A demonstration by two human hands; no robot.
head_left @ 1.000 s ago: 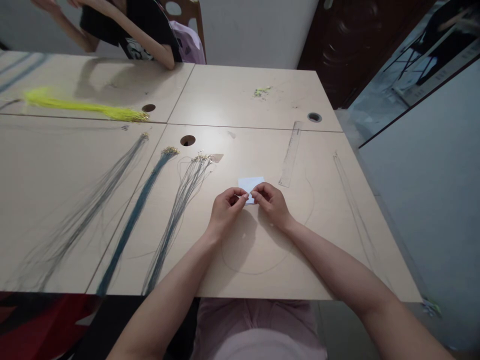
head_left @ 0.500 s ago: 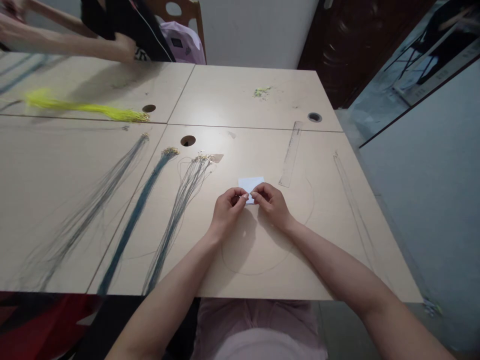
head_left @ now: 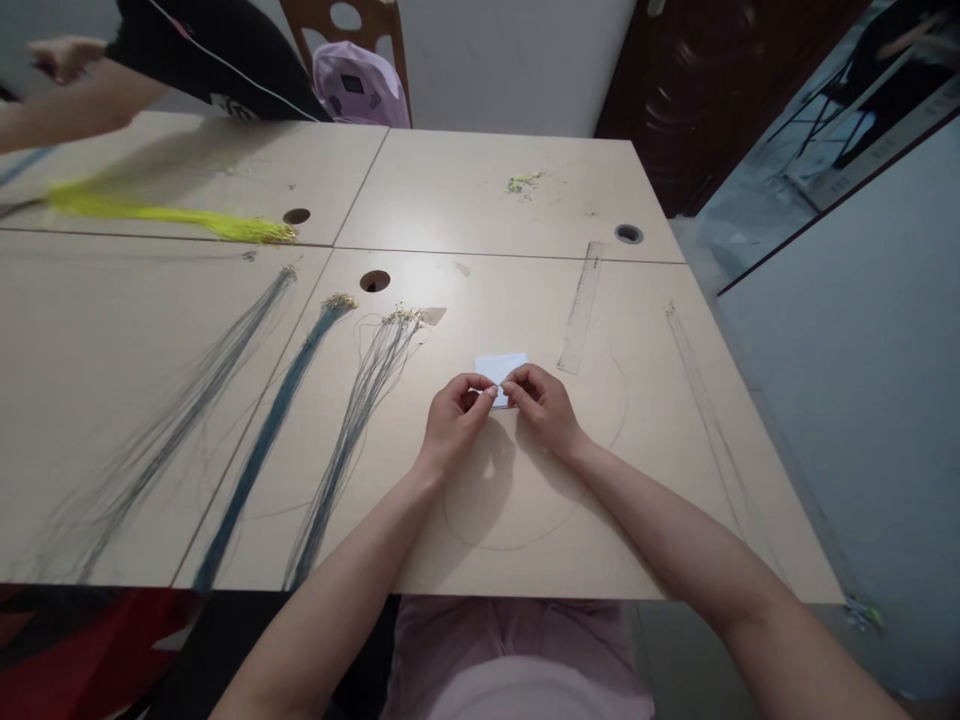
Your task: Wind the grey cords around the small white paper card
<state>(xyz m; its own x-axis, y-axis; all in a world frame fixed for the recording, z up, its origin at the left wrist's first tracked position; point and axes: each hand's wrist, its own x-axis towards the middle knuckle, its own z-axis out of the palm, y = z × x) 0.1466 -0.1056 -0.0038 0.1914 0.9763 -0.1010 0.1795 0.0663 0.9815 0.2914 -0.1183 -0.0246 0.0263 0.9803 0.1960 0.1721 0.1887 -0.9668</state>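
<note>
My left hand (head_left: 459, 420) and my right hand (head_left: 546, 408) meet fingertip to fingertip, thumbs and forefingers pinched, above a small white card (head_left: 501, 365) on the table. What sits between the fingertips is too small to make out. A thin dark cord (head_left: 517, 549) curves over the tabletop below my hands; one side runs up toward my left hand, the other passes beneath my right forearm toward the ruler. Left of my hands lies a bundle of grey-green cords (head_left: 352, 425) with gold-coloured metal ends.
A blue-green cord bundle (head_left: 274, 430), a loose grey bundle (head_left: 202, 400) and a bright yellow bundle (head_left: 165, 212) lie leftward. A clear ruler (head_left: 580, 310) and a few cords (head_left: 701, 400) lie rightward. Yellow-green scraps (head_left: 523, 183) are at the back. Another person's arm (head_left: 82, 105) reaches across far left.
My hands keep almost the same pinch over the card. The other person across the table has leaned and shifted to the left.
</note>
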